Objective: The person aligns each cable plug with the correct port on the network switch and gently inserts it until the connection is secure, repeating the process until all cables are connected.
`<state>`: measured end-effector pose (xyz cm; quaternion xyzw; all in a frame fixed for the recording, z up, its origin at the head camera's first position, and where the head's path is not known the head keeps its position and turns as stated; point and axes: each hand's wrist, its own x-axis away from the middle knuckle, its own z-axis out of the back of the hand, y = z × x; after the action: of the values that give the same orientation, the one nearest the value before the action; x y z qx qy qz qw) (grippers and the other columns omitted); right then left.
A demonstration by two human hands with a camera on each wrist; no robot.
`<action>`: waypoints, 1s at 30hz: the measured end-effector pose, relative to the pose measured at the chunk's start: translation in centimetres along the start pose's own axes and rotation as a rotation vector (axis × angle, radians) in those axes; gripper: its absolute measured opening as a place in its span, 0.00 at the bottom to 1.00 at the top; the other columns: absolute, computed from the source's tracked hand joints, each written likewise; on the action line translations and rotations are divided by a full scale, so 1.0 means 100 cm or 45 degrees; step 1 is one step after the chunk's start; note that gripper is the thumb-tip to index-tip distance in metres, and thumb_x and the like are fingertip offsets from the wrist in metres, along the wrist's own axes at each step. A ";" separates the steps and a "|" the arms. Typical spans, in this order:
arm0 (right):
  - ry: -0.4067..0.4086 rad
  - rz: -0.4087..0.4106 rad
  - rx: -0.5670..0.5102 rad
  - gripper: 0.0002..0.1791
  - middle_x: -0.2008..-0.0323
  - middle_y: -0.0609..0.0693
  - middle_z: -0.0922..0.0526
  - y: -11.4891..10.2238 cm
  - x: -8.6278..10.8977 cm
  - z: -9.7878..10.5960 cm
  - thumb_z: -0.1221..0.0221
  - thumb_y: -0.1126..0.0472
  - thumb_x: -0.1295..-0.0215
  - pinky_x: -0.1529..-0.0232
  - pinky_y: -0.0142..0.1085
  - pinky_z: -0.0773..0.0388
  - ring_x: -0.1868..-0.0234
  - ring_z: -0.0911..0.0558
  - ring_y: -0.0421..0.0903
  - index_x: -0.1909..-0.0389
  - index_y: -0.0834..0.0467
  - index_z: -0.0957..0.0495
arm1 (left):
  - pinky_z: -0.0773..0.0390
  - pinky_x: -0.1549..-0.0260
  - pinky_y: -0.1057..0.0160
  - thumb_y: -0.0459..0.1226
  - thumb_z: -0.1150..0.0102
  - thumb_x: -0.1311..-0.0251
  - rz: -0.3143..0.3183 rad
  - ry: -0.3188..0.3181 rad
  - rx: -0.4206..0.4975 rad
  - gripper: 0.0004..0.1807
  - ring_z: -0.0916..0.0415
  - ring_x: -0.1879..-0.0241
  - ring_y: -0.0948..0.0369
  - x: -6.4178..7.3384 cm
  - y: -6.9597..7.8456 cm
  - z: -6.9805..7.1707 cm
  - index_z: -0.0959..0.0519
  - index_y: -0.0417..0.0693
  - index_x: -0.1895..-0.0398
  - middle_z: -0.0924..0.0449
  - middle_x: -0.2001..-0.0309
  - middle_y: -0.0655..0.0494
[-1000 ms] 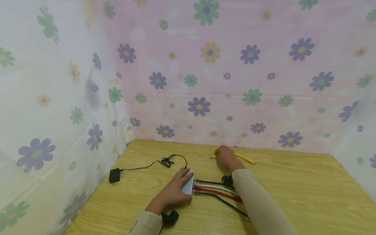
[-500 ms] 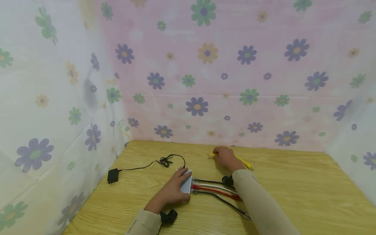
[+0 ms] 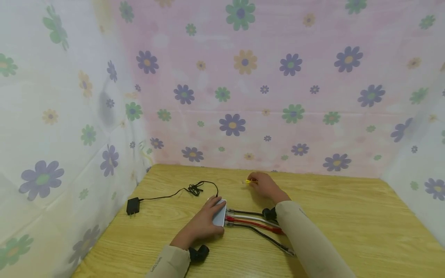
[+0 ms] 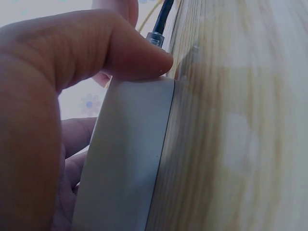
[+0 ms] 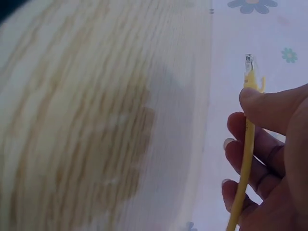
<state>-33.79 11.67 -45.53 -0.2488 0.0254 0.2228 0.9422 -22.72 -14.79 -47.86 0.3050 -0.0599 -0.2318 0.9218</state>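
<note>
My left hand (image 3: 204, 222) grips a small white network switch (image 3: 219, 217) on the table, its thumb (image 4: 137, 53) against one side and its other fingers across the top and far side. Plugged into the switch's right side are a white network cable (image 3: 248, 217), a red one (image 3: 255, 222) and two black ones (image 3: 245, 212). Beyond them, my right hand (image 3: 265, 188) holds a yellow network cable (image 5: 246, 159) above the table, pinched between thumb and index finger just behind its clear plug (image 5: 249, 61). The plug points left in the head view; the hand hides most of that cable.
A black power adapter (image 3: 133, 206) lies at the table's left edge, its thin bundled cord (image 3: 194, 189) running to the back of the switch. Flowered cloth (image 3: 233, 77) stands behind the wooden table (image 3: 347, 220) and at both sides.
The right hand has lifted the yellow cable off the table and turned it, so its far end swings behind the hand. The left hand stays on the switch.
</note>
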 end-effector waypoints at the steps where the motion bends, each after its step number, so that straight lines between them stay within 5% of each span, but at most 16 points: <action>1: 0.004 -0.002 -0.013 0.11 0.54 0.55 0.18 0.000 0.001 0.001 0.44 0.61 0.32 0.51 0.48 0.24 0.52 0.19 0.53 0.52 0.56 0.21 | 0.31 0.48 0.47 0.44 0.37 0.58 -0.002 0.000 -0.004 0.49 0.59 0.23 0.47 0.000 0.000 0.000 0.41 0.54 0.25 0.51 0.23 0.53; 8: -0.001 0.002 -0.036 0.10 0.63 0.50 0.22 0.001 0.006 0.004 0.43 0.59 0.33 0.62 0.42 0.27 0.66 0.25 0.44 0.54 0.54 0.19 | 0.31 0.50 0.48 0.43 0.38 0.58 -0.004 0.011 -0.016 0.49 0.59 0.23 0.47 0.001 0.002 0.000 0.41 0.54 0.25 0.52 0.23 0.53; 20: -0.089 -0.034 -0.110 0.08 0.64 0.47 0.20 -0.011 0.015 0.009 0.40 0.57 0.35 0.67 0.38 0.27 0.69 0.24 0.41 0.57 0.51 0.18 | 0.31 0.51 0.49 0.44 0.38 0.58 0.010 0.011 -0.009 0.49 0.59 0.23 0.48 0.000 0.001 0.000 0.40 0.55 0.25 0.51 0.23 0.53; 30: -0.128 0.051 -0.176 0.03 0.72 0.45 0.22 -0.022 0.023 0.005 0.39 0.59 0.36 0.71 0.36 0.28 0.76 0.26 0.41 0.63 0.51 0.20 | 0.32 0.47 0.46 0.43 0.38 0.58 0.015 0.008 0.003 0.49 0.60 0.23 0.47 0.001 0.003 0.001 0.40 0.54 0.25 0.51 0.23 0.52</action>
<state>-30.78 11.15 -44.47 -0.3011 -0.0324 0.2551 0.9183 -22.57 -14.66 -47.57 0.3066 -0.0591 -0.2255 0.9229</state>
